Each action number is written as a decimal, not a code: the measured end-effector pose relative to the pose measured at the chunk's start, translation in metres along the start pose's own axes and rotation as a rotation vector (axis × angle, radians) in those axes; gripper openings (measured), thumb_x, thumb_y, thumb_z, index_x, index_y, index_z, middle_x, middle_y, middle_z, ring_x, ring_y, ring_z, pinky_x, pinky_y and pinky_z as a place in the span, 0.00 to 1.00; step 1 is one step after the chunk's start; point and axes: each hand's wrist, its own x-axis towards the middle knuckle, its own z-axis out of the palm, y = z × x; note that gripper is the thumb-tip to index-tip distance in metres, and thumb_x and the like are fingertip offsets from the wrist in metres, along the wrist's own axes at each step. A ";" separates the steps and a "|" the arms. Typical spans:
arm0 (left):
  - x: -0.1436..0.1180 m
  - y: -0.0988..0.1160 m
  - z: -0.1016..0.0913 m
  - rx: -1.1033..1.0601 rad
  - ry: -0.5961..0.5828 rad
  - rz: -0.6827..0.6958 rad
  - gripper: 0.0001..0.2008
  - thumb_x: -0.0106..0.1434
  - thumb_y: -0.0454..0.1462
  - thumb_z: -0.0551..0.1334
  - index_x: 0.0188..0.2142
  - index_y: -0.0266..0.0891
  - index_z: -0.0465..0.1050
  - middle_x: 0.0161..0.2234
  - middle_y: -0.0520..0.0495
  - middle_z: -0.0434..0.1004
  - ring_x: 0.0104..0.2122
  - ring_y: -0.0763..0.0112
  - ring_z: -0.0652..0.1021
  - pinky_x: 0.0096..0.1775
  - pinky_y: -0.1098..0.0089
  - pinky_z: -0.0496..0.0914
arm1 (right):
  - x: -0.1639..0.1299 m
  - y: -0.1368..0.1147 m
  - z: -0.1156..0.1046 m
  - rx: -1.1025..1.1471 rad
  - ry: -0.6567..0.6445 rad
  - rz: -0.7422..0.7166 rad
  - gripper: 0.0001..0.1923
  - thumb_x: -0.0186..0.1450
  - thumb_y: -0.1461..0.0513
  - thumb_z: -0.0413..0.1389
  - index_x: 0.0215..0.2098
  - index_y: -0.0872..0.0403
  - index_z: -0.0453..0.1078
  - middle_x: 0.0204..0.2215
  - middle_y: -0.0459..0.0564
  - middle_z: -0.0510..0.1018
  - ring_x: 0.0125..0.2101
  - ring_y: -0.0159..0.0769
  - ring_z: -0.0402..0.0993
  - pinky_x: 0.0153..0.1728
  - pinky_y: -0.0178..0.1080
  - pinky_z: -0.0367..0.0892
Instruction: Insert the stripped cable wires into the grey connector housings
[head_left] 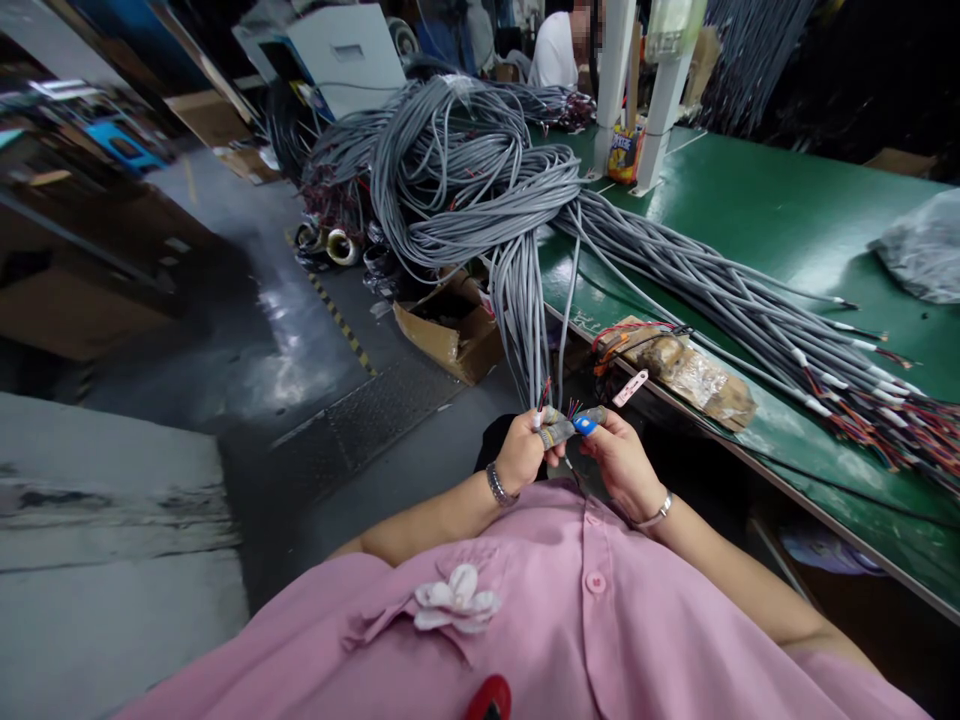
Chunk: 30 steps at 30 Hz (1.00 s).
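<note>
Landmark: long green-topped workbench (757, 215), running away on the person's right.
Left hand (523, 452): held just off the near edge of the workbench, below it; fingers curled tight around the hanging ends of a bunch of grey sheathed cables (525, 310), the thumb wrapped in grey tape.
Right hand (621, 462): beside the left hand, nearer the workbench edge; taped fingertips, one with a blue cap (586, 425), pinched together on the stripped coloured wire ends (574, 408) sticking out of the cable bunch.
Cable bunch: drapes down over the near edge of the workbench from a large tangled heap of grey cables (457, 160) at its far end.
On the workbench: a second spread of grey cables with red and white ends (825, 365) lying along the top; a brown taped block (686, 365) by the near edge.
Below the workbench: an open cardboard box (450, 330) on the floor.
Far end: another person in white (553, 50).
</note>
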 end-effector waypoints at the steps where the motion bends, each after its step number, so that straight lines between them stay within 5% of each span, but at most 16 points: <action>1: 0.000 0.000 0.000 -0.002 0.004 -0.001 0.15 0.52 0.45 0.67 0.23 0.36 0.66 0.15 0.55 0.67 0.12 0.80 0.65 0.15 0.77 0.58 | 0.000 0.000 -0.001 0.019 -0.013 0.016 0.12 0.52 0.57 0.67 0.27 0.54 0.71 0.20 0.41 0.68 0.20 0.26 0.59 0.23 0.32 0.58; 10: 0.000 0.005 -0.009 0.078 -0.077 -0.040 0.14 0.51 0.42 0.66 0.21 0.37 0.64 0.13 0.57 0.62 0.11 0.82 0.60 0.14 0.77 0.53 | 0.004 -0.019 -0.011 -0.005 -0.167 0.069 0.17 0.54 0.56 0.65 0.40 0.52 0.73 0.37 0.51 0.78 0.34 0.35 0.73 0.33 0.36 0.69; 20: 0.003 -0.003 -0.017 0.250 -0.206 -0.026 0.04 0.51 0.35 0.59 0.22 0.37 0.66 0.13 0.57 0.62 0.12 0.82 0.60 0.15 0.78 0.55 | 0.013 -0.023 -0.007 -0.210 -0.225 -0.083 0.11 0.52 0.63 0.62 0.35 0.53 0.71 0.26 0.44 0.76 0.26 0.32 0.71 0.31 0.36 0.67; 30: 0.006 0.002 -0.013 0.230 -0.266 -0.092 0.06 0.50 0.34 0.60 0.20 0.37 0.64 0.12 0.56 0.62 0.11 0.82 0.60 0.14 0.79 0.54 | 0.008 -0.018 -0.002 -0.141 -0.168 -0.138 0.11 0.53 0.61 0.64 0.34 0.52 0.72 0.28 0.44 0.76 0.28 0.32 0.71 0.33 0.36 0.67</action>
